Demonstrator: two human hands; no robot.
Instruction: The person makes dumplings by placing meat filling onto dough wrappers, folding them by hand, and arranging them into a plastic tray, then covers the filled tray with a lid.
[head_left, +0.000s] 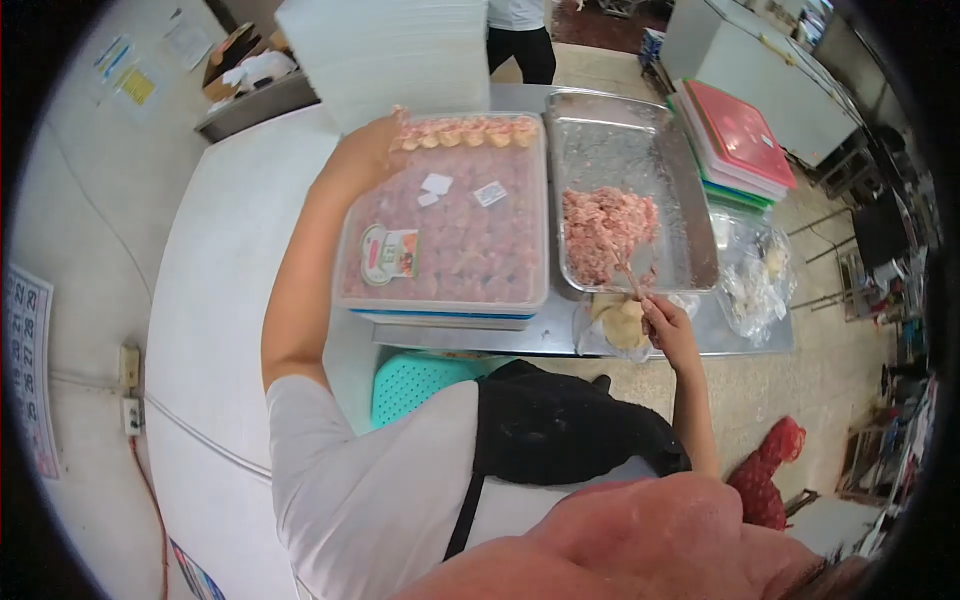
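My left hand [372, 152] is at the far left corner of a lidded plastic container [443, 270], its fingers closed around what looks like a meat-filled dumpling, mostly hidden. A row of pale-wrapped dumplings [470, 132] with pink filling runs along the container's far edge. More rounded pieces show dimly through the plastic. In my right hand [668, 328] is a thin spatula [634, 278], its tip by the minced meat [608, 228]. That meat lies in the near part of a deep metal tray [690, 235]. Round yellowish wrappers [622, 325] in a plastic bag sit just left of my right hand.
A tall stack of translucent containers [385, 60] stands behind the container. Right of the tray are stacked coloured lids [735, 135] and a clear plastic bag [755, 290]. A turquoise basket [420, 385] is below the table's near edge. Another person [520, 45] stands at the back.
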